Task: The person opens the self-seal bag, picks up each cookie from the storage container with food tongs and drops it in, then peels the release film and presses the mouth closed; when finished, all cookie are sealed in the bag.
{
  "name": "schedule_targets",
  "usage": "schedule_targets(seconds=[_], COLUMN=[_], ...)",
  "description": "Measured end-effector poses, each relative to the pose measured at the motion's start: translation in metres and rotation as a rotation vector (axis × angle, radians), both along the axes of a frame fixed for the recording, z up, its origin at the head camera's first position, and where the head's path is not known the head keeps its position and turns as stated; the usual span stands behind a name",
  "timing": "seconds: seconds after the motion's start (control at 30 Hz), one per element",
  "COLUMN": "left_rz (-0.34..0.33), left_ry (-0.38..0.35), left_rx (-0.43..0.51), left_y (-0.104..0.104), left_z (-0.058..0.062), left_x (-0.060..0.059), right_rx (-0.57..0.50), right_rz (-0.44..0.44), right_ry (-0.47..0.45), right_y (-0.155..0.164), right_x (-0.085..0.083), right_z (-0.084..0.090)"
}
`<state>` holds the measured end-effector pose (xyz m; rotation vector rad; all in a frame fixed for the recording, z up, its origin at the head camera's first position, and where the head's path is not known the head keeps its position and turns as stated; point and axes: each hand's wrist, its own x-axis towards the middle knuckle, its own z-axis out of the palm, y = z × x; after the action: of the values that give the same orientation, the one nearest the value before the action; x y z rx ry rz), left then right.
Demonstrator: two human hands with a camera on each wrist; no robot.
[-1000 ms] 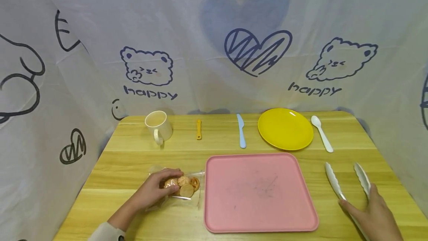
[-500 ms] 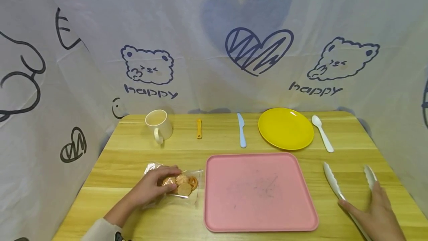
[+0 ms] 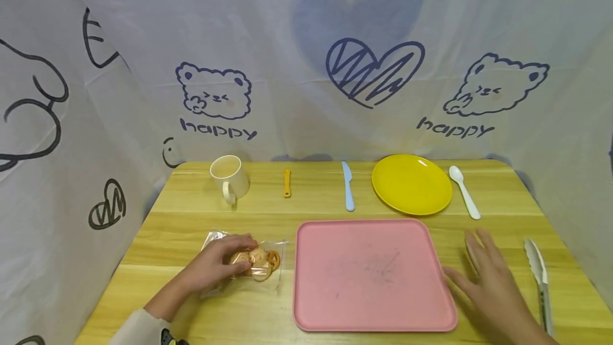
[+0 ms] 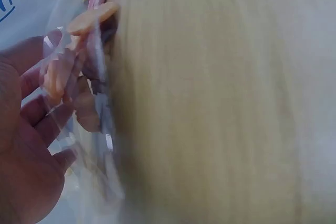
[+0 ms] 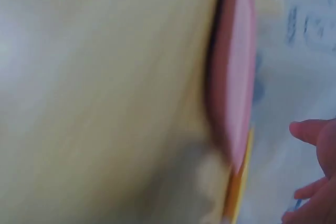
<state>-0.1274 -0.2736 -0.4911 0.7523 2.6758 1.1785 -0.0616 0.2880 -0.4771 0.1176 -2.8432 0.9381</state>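
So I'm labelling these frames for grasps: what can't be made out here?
- Head view: the right hand covers one arm of the white plastic tongs.
- Left wrist view: motion blur; the clear bag of round biscuits has no countable contents.
- Right wrist view: the pink tray is smeared.

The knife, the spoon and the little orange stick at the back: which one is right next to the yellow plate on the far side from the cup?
The white spoon. It lies just right of the yellow plate; the blue knife and orange stick lie on the cup's side.
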Motion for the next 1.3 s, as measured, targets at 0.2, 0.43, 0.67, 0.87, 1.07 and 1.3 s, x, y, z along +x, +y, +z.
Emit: schedule_targets(seconds=[0.2,0.43,0.67,0.87,1.07,1.3], left_rz=[0.049,0.072,0.053,0.018,0.023,-0.034], left_ry=[-0.03,-0.061,-0.158,-0.096,-0.174,-0.263], left_rx=[0.008,-0.096,-0.235,-0.239,-0.148,0.035], left_y=[0.011,0.046,0.078,0.083,0.078,0.07], left_z=[0.015,0.032,0.028,0.019,0.017,0.011], left_x=[-0.009,-0.034,-0.059,-0.072,-0.075,-0.075], right_rx=[-0.104,-0.298,-0.279,-0.16,-0.243,-0.29], right_rz=[0.236,0.505,0.547,0.521,0.479,0.466], right_ry=[0.054,-0.148,-0.226,-0.213,-0.328,-0.344], right_y=[-0.085,-0.181,-0.251,-0.278,-0.289,-0.293], right_x=[-0.023,-0.063,-0.102,-0.124,-0.135,-0.138], right_z=[0.014,0.015,0.01,0.004,-0.002,-0.004])
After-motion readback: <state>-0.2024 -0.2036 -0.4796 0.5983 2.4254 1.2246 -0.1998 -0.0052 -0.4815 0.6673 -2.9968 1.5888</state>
